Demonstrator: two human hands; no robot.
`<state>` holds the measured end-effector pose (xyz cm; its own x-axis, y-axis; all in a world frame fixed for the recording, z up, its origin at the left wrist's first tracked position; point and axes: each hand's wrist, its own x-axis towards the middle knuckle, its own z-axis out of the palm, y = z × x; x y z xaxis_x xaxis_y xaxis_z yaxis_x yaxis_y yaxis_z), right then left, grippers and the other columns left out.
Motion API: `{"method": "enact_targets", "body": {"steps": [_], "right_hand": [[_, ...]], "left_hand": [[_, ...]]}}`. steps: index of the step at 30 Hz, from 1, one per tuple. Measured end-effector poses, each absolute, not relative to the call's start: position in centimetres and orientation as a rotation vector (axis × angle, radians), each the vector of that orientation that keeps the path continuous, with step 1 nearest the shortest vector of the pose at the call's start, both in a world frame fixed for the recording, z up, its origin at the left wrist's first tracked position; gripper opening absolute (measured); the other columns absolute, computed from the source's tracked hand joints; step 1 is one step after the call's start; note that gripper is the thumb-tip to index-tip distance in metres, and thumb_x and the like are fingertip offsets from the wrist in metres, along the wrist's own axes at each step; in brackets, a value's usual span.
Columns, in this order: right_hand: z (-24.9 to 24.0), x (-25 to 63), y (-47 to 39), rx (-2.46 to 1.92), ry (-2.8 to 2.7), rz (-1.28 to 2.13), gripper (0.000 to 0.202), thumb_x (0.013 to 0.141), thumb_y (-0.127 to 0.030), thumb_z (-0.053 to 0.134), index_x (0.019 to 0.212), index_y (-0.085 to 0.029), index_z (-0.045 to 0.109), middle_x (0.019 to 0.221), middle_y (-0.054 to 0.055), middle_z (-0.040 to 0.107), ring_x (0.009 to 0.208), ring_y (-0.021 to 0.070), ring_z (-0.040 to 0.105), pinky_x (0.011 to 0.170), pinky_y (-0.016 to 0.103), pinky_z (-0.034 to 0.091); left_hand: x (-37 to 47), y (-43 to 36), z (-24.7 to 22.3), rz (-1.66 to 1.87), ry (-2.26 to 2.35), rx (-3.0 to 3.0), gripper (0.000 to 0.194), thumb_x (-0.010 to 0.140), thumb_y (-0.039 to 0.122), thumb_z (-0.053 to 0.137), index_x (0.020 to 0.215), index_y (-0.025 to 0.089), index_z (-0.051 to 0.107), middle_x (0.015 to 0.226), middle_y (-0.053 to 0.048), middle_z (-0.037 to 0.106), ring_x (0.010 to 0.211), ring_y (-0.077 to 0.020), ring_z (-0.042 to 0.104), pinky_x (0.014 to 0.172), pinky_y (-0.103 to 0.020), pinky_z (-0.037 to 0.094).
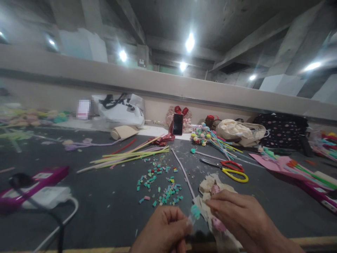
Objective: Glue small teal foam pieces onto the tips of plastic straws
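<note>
My left hand [168,228] is closed in a pinch at the front of the table. By its fingertips are a bit of translucent film and a small teal tuft [195,212], at the near end of a lilac fuzzy stem [184,172]. What exactly the fingers hold I cannot make out. My right hand [239,214] is curled over a pink glue gun [215,189] with a dark tip, covering its middle. Beneath the glue gun lies crumpled beige paper [206,184]. Small teal foam-like bits [168,193] are scattered left of the stem.
Scissors [229,168] with red and yellow handles lie beyond my right hand. Yellow stems [131,154], a phone [177,124], a bunch of fuzzy flowers [202,135] and bags line the back. A purple box [50,175] and a cable [72,214] are at left.
</note>
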<state>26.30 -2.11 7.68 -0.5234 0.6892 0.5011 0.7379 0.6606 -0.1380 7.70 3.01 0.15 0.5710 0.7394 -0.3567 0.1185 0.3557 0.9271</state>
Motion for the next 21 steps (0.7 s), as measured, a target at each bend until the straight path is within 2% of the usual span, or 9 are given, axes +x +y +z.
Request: {"method": "enact_targets", "body": {"steps": [4, 7, 11, 13, 17, 21], "right_hand": [[7.2, 26.2, -2.3, -1.105, -2.256, -0.021, 0.023, 0.077, -0.011, 0.047, 0.097, -0.018, 0.056, 0.082, 0.006, 0.064, 0.070, 0.0130, 0.062, 0.064, 0.019, 0.050], [7.1, 25.5, -2.3, -1.163, -2.182, 0.050, 0.033, 0.071, -0.012, 0.055, 0.103, -0.021, 0.053, 0.090, 0.005, 0.064, 0.070, 0.0135, 0.062, 0.062, 0.020, 0.051], [8.1, 24.2, -2.0, -1.156, -2.204, 0.114, 0.059, 0.057, -0.012, 0.069, 0.111, -0.024, 0.050, 0.105, 0.004, 0.060, 0.091, 0.0175, 0.058, 0.073, 0.021, 0.049], [8.7, 23.7, -1.8, -1.171, -2.247, 0.220, 0.063, 0.054, -0.012, 0.072, 0.112, -0.025, 0.050, 0.110, 0.004, 0.057, 0.099, 0.0167, 0.054, 0.081, 0.021, 0.045], [9.2, 23.3, -1.5, -1.161, -2.341, 0.420, 0.053, 0.058, -0.017, 0.072, 0.107, -0.025, 0.053, 0.110, 0.001, 0.055, 0.102, 0.0133, 0.050, 0.086, 0.020, 0.040], [9.2, 23.1, -1.4, -1.157, -2.378, 0.419, 0.043, 0.062, -0.014, 0.068, 0.103, -0.022, 0.057, 0.104, 0.003, 0.058, 0.097, 0.0137, 0.053, 0.084, 0.021, 0.042]], "left_hand": [[6.8, 3.6, 0.1, 0.490, 0.823, 1.112, 0.035, 0.057, 0.048, 0.061, 0.056, 0.013, 0.056, 0.031, 0.007, 0.046, 0.028, -0.0019, 0.026, 0.034, -0.017, 0.011], [6.5, 3.8, 0.2, 0.458, 0.759, 1.062, 0.040, 0.053, 0.052, 0.063, 0.055, 0.013, 0.057, 0.032, 0.007, 0.045, 0.028, -0.0018, 0.027, 0.034, -0.017, 0.011], [6.3, 3.9, 0.4, 0.438, 0.723, 1.078, 0.042, 0.053, 0.053, 0.062, 0.053, 0.012, 0.058, 0.033, 0.007, 0.044, 0.029, -0.0014, 0.025, 0.034, -0.018, 0.009], [6.2, 3.9, 0.6, 0.427, 0.714, 1.086, 0.039, 0.052, 0.050, 0.063, 0.052, 0.011, 0.059, 0.034, 0.007, 0.042, 0.030, -0.0018, 0.026, 0.035, -0.018, 0.009], [6.0, 3.7, 1.2, 0.405, 0.654, 1.092, 0.031, 0.056, 0.040, 0.063, 0.052, 0.010, 0.059, 0.035, 0.007, 0.038, 0.034, -0.0020, 0.025, 0.038, -0.018, 0.011], [6.0, 3.6, 1.1, 0.406, 0.613, 1.077, 0.031, 0.058, 0.041, 0.062, 0.053, 0.010, 0.058, 0.037, 0.008, 0.036, 0.034, -0.0019, 0.023, 0.039, -0.018, 0.010]]}}
